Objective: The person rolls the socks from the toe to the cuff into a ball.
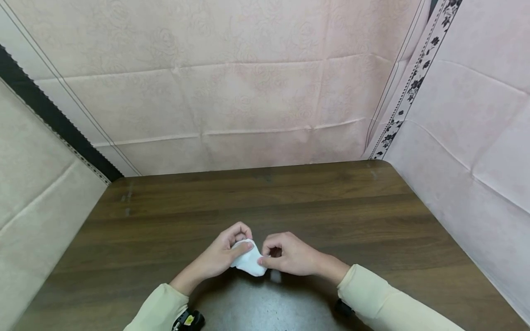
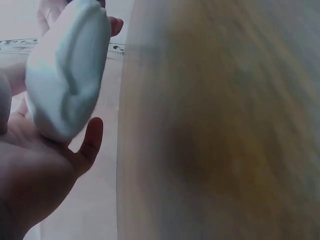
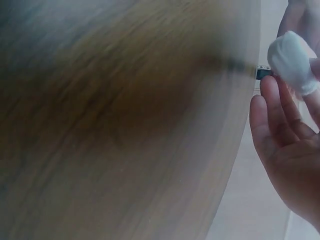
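Both hands are closed on the small white cloth bundle (image 1: 248, 262) just above the near middle of the table (image 1: 165, 216): the left hand (image 1: 225, 253) should probably hold firm while the right hand (image 1: 290, 255) pinches its right edge, to keep it tight.

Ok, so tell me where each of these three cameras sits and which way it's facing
Head: worn on the head, facing down at the table; both hands, left and right, and sleeves show.
Left wrist: looks along the left palm at the white cloth.
Right wrist: looks along the right hand's fingers at the cloth.
All three share the cloth and the wooden tabletop.
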A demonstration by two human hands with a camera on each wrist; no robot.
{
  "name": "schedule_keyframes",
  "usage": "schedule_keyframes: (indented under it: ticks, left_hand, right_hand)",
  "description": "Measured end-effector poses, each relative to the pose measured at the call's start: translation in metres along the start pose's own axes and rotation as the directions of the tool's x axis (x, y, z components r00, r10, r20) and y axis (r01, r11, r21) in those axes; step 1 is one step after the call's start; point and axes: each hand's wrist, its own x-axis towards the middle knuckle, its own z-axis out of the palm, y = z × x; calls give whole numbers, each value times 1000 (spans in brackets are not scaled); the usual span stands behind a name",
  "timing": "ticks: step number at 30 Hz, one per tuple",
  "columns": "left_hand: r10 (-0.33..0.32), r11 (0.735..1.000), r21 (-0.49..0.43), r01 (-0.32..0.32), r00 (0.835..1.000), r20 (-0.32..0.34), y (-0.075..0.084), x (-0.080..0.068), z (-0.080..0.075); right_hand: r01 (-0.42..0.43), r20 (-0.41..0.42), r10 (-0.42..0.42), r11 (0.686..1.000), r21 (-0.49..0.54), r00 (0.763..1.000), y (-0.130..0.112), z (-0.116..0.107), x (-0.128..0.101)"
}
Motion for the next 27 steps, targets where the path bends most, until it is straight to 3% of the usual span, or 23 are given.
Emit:
schedule_keyframes:
  ticks: [3, 6, 8, 11, 13, 15, 18, 21, 27]
  left_hand:
    - [-5, 997, 73, 11, 997, -75, 3, 5, 1]
    - [-18, 992, 117, 40, 984, -179, 4, 10, 1]
    - [-31, 990, 124, 66, 964, -265, 4, 13, 1]
    - [-66, 989, 93, 111, 918, -391, 1, 16, 1]
    - [-102, 988, 58, 142, 892, -440, -1, 18, 2]
    - [-147, 984, 19, 174, 881, -449, -3, 20, 3]
    - [-191, 980, -29, 197, 890, -413, -4, 23, 7]
    - [-200, 980, -65, 189, 904, -377, -5, 28, 11]
    - [-181, 983, -76, 165, 923, -339, -7, 36, 17]
  right_hand:
    - [-82, -61, 87, 994, 78, 994, 0, -1, 0]
    - [-141, -135, 160, 980, 142, 978, 1, -3, -1]
    - [-163, -190, 193, 973, 163, 963, 2, -3, 0]
    - [-194, -280, 249, 958, 209, 927, 4, -2, 0]
    - [-213, -331, 299, 939, 271, 895, 5, -1, 1]
    - [-216, -360, 346, 910, 354, 866, 6, 0, 1]
    - [-217, -361, 411, 855, 471, 837, 6, 1, 2]
    - [-225, -337, 455, 810, 542, 824, 7, 3, 4]
    - [-253, -316, 492, 783, 568, 811, 13, 5, 6]
